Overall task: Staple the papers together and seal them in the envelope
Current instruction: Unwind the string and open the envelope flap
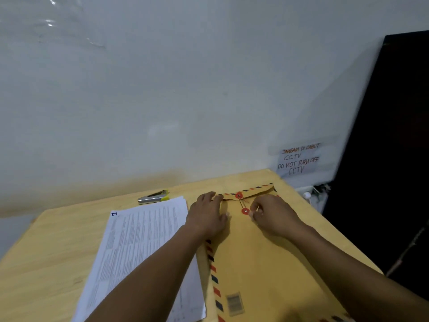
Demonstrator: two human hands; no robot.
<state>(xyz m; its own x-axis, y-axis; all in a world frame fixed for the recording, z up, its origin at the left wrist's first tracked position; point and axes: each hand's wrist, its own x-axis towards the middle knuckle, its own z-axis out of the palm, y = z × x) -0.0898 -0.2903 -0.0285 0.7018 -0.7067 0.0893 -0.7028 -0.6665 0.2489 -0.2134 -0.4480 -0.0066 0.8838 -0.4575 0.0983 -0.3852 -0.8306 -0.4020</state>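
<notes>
Our right hand (270, 213) pinched the string at the envelope (262, 252) button; our left hand (209, 214) lay flat, open, on its flap. Papers (141, 247) lay outside beside it, stapler (153, 196) beyond, so stapling and sealing seemingly remained.

Envelope (267, 263) bottom cut off by frame; papers (139, 247) print too blurred to read.

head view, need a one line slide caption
Left hand flat on envelope, right hand at its string clasp; papers and stapler alongside.
</notes>
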